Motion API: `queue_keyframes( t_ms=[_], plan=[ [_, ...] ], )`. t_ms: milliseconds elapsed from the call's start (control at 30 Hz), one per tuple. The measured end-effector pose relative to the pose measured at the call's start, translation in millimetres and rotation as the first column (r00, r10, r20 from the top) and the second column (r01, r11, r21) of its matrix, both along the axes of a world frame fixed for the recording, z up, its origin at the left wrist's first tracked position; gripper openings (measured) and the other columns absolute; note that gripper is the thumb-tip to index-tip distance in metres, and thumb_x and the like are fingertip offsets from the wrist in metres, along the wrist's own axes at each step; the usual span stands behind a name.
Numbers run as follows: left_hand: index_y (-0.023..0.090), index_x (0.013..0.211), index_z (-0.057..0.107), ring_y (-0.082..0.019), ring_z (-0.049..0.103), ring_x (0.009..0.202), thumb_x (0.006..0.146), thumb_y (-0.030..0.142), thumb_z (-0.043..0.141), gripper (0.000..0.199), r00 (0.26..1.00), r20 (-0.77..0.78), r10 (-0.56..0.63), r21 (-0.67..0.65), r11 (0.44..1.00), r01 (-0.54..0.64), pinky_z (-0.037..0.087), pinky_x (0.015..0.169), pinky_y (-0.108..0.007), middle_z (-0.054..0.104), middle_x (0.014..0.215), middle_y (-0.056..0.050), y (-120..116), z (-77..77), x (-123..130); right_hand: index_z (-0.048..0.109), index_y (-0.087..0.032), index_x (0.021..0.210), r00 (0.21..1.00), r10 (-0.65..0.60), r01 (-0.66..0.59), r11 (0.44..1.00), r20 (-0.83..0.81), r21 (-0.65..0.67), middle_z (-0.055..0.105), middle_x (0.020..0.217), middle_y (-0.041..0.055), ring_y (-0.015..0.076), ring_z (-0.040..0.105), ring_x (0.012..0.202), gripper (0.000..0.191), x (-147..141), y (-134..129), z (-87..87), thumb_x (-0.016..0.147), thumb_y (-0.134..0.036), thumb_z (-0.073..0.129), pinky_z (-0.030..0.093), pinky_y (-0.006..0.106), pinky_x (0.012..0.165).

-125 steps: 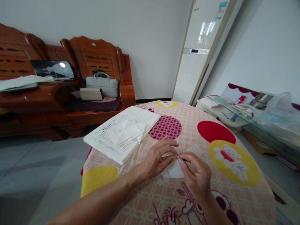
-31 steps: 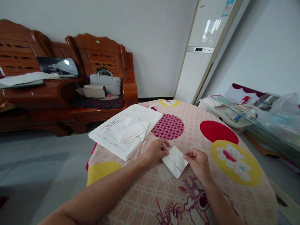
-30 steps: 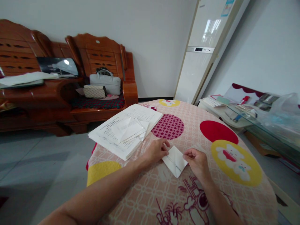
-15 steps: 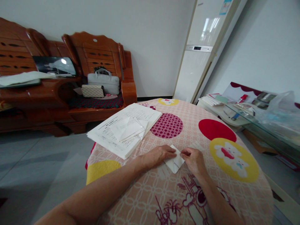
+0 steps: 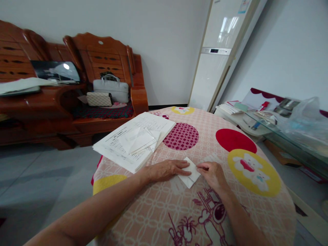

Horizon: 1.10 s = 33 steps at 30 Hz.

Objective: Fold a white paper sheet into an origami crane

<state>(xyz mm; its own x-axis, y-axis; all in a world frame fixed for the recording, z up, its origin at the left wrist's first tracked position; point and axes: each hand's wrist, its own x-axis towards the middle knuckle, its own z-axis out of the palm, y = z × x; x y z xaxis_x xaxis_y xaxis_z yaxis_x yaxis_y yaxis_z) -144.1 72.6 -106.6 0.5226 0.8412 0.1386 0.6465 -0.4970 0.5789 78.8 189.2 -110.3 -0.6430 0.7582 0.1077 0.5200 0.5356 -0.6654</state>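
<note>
A small folded white paper (image 5: 189,179) lies on the patterned tablecloth (image 5: 159,212), in front of me. My left hand (image 5: 167,170) rests over its left side, with fingers extended and a little apart on the paper. At its right corner, my right hand (image 5: 211,173) pinches the edge between thumb and forefinger. Beyond my left arm is a thick stack of printed sheets (image 5: 115,143), and folded white papers (image 5: 139,140) lie on top of it.
Right of the table, a glass shelf (image 5: 289,138) holds a plastic bag (image 5: 304,116) and papers. Behind the table stand a wooden chair (image 5: 139,99) with bags on its seat and a tall white cabinet-like unit (image 5: 208,75).
My left hand has shifted slightly left, and its fingers have spread flatter on the folded paper. My right hand remains at the paper's right corner. The camera view has moved slightly.
</note>
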Motion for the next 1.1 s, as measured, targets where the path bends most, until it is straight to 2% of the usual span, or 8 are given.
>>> queue_keyframes(
  t_ms=[100,200,333,467,633,733,833,1100],
  plan=[
    [0.028,0.137,0.051,-0.026,0.034,0.139,0.096,0.017,0.04,0.044,1.0,-0.008,-0.027,0.003,1.0,0.027,0.03,0.115,-0.041,0.037,0.15,-0.007,-1,2.8,-1,0.079,-0.023,0.084,1.0,0.013,-0.013,1.0,0.008,0.002,0.076,0.078,0.0065,0.0233,0.069,0.072,0.018,2,0,-1.3,0.076,-0.025,0.062,0.049,0.033,0.066],
    [0.027,0.139,0.048,-0.026,0.035,0.139,0.097,0.018,0.038,0.045,0.998,-0.053,-0.036,0.049,0.998,0.038,0.029,0.115,-0.042,0.037,0.15,-0.009,-3,2.1,1,0.077,-0.023,0.081,0.999,0.032,-0.036,0.991,0.036,0.131,0.074,0.077,0.006,0.0209,0.066,0.071,0.017,2,-1,-1.9,0.076,-0.02,0.061,0.047,0.031,0.067],
    [0.021,0.145,0.04,-0.026,0.035,0.139,0.097,0.015,0.037,0.048,0.989,-0.145,-0.038,0.113,0.992,0.055,0.028,0.116,-0.04,0.039,0.149,-0.013,-7,-1.5,8,0.072,-0.02,0.07,0.992,0.085,-0.112,0.94,0.094,0.322,0.066,0.074,0.0054,0.0172,0.06,0.069,0.019,0,-5,-0.9,0.078,-0.012,0.056,0.043,0.027,0.064],
    [0.019,0.144,0.04,-0.025,0.035,0.139,0.095,0.012,0.037,0.05,0.985,-0.169,-0.031,0.154,0.986,0.058,0.029,0.115,-0.037,0.041,0.147,-0.014,-13,-0.5,15,0.068,-0.018,0.071,0.99,0.099,-0.134,0.902,0.103,0.41,0.061,0.074,0.0059,0.018,0.058,0.07,0.024,-2,-11,2.2,0.08,-0.006,0.049,0.043,0.028,0.064],
    [0.018,0.14,0.047,-0.031,0.037,0.137,0.094,0.03,0.047,0.047,0.987,-0.161,-0.015,0.196,0.98,0.046,0.03,0.114,-0.042,0.038,0.148,-0.017,-19,4.6,18,0.069,-0.017,0.099,0.958,0.274,-0.224,0.896,-0.082,0.383,0.066,0.097,0.0105,0.0212,0.059,0.094,0.04,-8,-26,4.1,0.077,0.002,0.04,0.049,0.033,0.082],
    [0.022,0.138,0.049,-0.035,0.03,0.14,0.093,0.042,0.049,0.049,0.982,-0.187,-0.028,0.202,0.977,0.066,0.025,0.115,-0.047,0.025,0.155,-0.016,-22,5.5,20,0.066,-0.015,0.11,0.941,0.329,-0.29,0.901,-0.075,0.322,0.066,0.109,0.0128,0.022,0.058,0.101,0.044,-11,-33,1.1,0.079,0.0,0.038,0.049,0.037,0.09],
    [0.024,0.142,0.044,-0.035,0.024,0.142,0.094,0.045,0.047,0.052,0.976,-0.219,-0.009,0.202,0.978,0.054,0.019,0.116,-0.052,0.017,0.158,-0.014,-28,4.8,22,0.062,-0.01,0.12,0.931,0.365,-0.338,0.883,-0.022,0.325,0.061,0.123,0.0168,0.0253,0.052,0.113,0.048,-12,-32,-4.3,0.079,-0.002,0.037,0.044,0.044,0.098],
    [0.027,0.145,0.037,-0.031,0.029,0.141,0.097,0.043,0.041,0.051,0.973,-0.225,0.056,0.184,0.983,-0.014,0.023,0.116,-0.047,0.029,0.154,-0.012,-41,2.0,31,0.058,-0.005,0.126,0.923,0.383,-0.377,0.87,0.048,0.318,0.057,0.13,0.0192,0.0269,0.047,0.12,0.046,-24,-22,-10.7,0.084,-0.009,0.039,0.042,0.044,0.101]
  ],
)
